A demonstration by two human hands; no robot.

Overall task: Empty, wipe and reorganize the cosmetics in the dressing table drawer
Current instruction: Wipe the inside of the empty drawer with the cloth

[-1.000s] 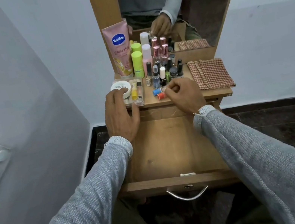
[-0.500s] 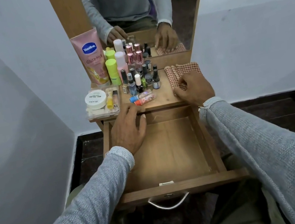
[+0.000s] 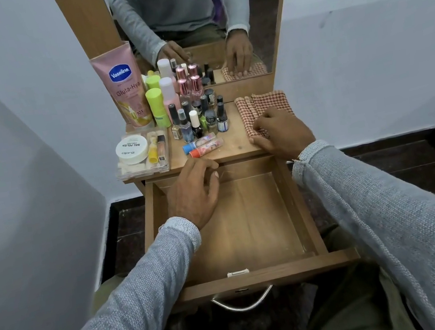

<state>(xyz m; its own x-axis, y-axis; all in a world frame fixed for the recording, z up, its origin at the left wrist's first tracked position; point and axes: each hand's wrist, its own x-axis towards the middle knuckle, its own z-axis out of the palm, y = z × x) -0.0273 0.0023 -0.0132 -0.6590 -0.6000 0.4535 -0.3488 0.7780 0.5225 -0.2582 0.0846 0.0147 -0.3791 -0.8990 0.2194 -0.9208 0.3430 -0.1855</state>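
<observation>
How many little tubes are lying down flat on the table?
2. The blue-capped tube and the orange-capped tube lie side by side on the tabletop, in front of the standing bottles. Others may be hidden behind those.

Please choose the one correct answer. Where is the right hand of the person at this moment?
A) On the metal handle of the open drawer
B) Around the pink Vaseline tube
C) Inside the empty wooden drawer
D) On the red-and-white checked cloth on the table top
D: the right hand lies on the red-and-white checked cloth at the right of the wooden table top, its fingers curling into the fabric.
</observation>
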